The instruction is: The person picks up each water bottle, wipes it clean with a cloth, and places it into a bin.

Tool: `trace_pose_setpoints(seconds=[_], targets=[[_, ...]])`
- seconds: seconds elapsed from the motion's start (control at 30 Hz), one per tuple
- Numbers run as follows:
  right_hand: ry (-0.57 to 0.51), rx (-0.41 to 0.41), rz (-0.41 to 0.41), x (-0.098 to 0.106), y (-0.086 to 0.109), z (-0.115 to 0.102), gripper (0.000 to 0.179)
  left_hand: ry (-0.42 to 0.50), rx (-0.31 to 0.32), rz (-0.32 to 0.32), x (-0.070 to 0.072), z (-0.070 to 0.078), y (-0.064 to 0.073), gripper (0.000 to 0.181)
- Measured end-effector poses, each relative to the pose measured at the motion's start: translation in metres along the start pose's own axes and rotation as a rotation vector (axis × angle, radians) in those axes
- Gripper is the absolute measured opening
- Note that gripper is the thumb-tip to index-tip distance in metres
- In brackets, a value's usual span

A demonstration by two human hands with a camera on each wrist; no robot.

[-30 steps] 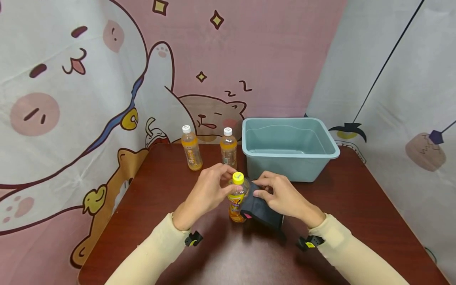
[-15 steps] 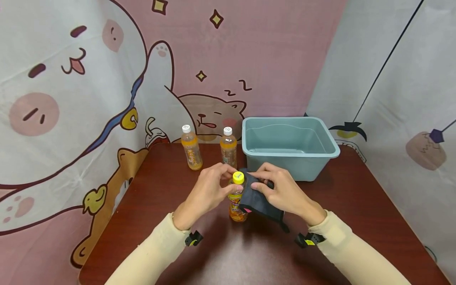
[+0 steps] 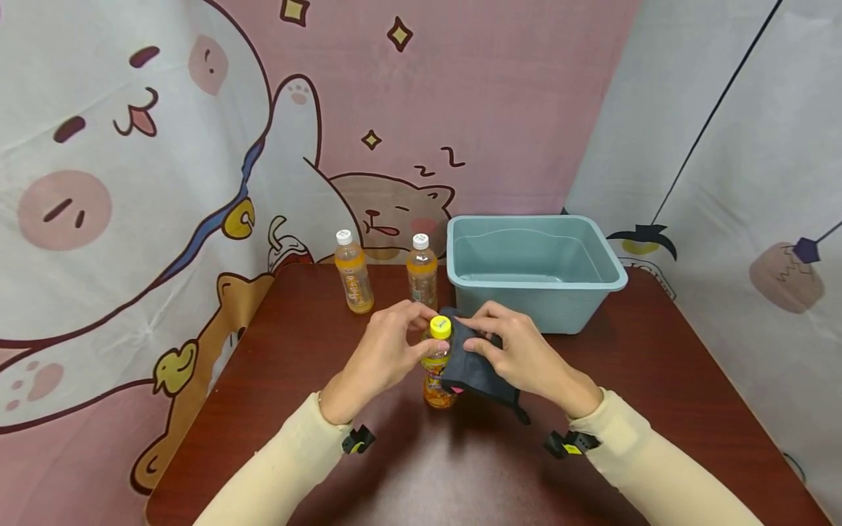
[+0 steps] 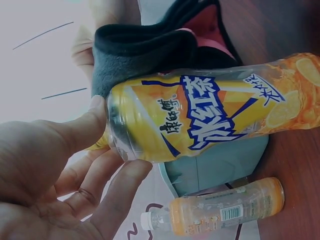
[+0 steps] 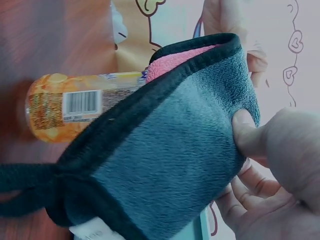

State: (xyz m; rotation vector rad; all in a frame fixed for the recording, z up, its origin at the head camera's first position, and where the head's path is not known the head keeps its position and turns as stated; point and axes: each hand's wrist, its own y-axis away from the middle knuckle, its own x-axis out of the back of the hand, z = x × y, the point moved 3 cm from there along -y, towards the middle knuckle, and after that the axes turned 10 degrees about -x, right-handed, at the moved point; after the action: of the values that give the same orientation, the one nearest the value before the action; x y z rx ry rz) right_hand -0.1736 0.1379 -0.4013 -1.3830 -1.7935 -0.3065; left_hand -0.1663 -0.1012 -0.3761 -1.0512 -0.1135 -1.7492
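Observation:
A yellow-capped iced tea bottle [image 3: 437, 387] with a bright yellow label stands upright on the table. My left hand [image 3: 389, 343] grips it near the neck, thumb on one side and fingers on the other. Between thumb and fingers, my right hand [image 3: 520, 354] pinches a folded dark grey cloth [image 3: 476, 365] that lies against the bottle's right side. In the right wrist view the cloth [image 5: 165, 145] shows black edging, a pink inner face, a hanging loop and a white tag. It covers part of the bottle there.
Two white-capped bottles stand behind, one at the left [image 3: 355, 281] and one [image 3: 422, 277] just beyond my left hand. A blue-grey plastic tub [image 3: 526, 310] sits at the back right. The brown table [image 3: 296, 372] meets a printed curtain at its far edge.
My right hand has shifted the cloth slightly up and closer around the bottle, and its lower edge hangs differently. The left hand and bottle stay nearly in place.

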Motion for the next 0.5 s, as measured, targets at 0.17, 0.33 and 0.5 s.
trace_pose_setpoints(seconds=[0.17, 0.33, 0.5], targets=[[0.02, 0.007, -0.007, -0.003, 0.002, 0.006, 0.04, -0.01, 0.002, 0.002, 0.0, 0.001, -0.001, 0.041], [0.044, -0.006, -0.072, -0.013, 0.007, 0.017, 0.038, -0.017, 0.003, 0.007, -0.001, 0.001, 0.0, 0.041], [0.084, -0.002, -0.161, -0.03, 0.01, 0.03, 0.033, -0.026, 0.007, 0.014, -0.002, 0.003, 0.001, 0.04]])
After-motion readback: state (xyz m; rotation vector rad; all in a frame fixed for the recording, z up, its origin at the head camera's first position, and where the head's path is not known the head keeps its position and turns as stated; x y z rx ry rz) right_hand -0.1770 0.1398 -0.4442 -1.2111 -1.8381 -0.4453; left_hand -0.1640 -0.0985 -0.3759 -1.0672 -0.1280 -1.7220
